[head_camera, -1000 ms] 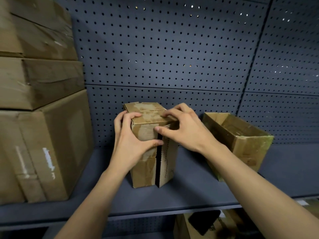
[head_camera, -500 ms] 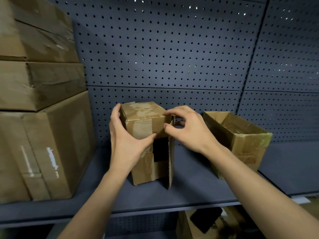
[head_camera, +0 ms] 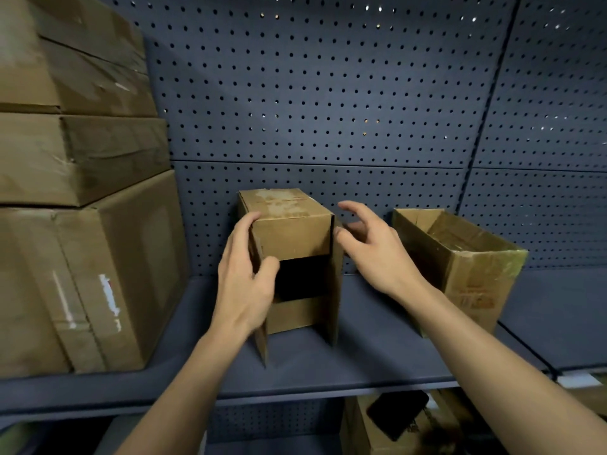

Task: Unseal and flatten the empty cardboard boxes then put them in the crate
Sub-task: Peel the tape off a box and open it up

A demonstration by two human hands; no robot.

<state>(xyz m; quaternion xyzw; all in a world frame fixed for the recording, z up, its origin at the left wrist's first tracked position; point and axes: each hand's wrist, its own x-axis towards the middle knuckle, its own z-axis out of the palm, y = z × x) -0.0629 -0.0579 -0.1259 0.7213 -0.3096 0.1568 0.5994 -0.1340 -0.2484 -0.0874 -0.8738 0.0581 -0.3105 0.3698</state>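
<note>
Centre frame, the left hand (head_camera: 243, 284) grasps the opened box (head_camera: 289, 238). The right hand (head_camera: 377, 254) hovers beside it, fingers (head_camera: 356, 209) released.

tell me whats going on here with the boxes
A person is opening up a small cardboard box that stands on a grey shelf. The left hand grips its left front edge, while the right hand hovers open beside the right flap. Both front flaps stand swung out, showing a dark inside. It is not flattened yet. Another open box sits to the right, and larger boxes are stacked on the left.
</note>
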